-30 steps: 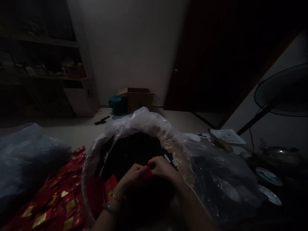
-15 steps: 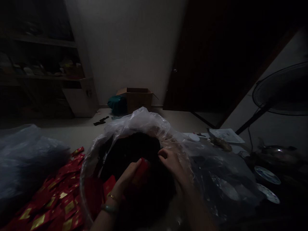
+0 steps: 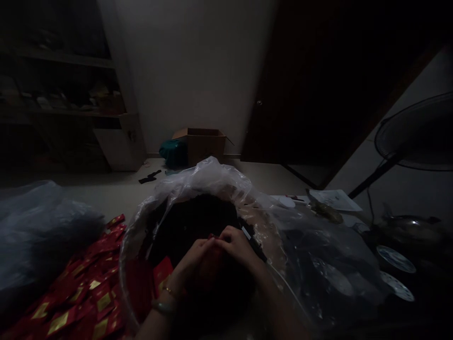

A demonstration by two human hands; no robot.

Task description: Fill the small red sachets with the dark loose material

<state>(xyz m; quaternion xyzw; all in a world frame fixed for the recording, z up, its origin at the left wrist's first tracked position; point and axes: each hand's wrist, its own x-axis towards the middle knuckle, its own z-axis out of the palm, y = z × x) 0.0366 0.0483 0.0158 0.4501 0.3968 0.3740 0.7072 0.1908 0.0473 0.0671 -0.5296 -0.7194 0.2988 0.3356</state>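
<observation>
Over a round container lined with clear plastic (image 3: 212, 172), both my hands meet at a small red packet (image 3: 211, 237). My left hand (image 3: 194, 255) is closed around its side, wearing a gold bracelet and a pale green bangle at the wrist. Fingers pinched, my right hand (image 3: 236, 243) grips the top edge of the same packet. Loose dark material (image 3: 198, 215) fills the container below. Beside my right hand a thin stick-like thing (image 3: 247, 233) with a pale end rests in it. Inside the container's left side lie more red packets (image 3: 163, 274).
A heap of red packets with gold labels (image 3: 102, 302) lies at left, beside a big plastic bag (image 3: 46, 226). At right are a clear plastic sheet (image 3: 332, 264), bowls (image 3: 395, 259) and a standing fan (image 3: 417, 132). A cardboard box (image 3: 205, 146) stands by the wall.
My right hand has moved left from the dark material to the red packet and now pinches its top beside my left hand. The pale-ended stick shows where that hand was.
</observation>
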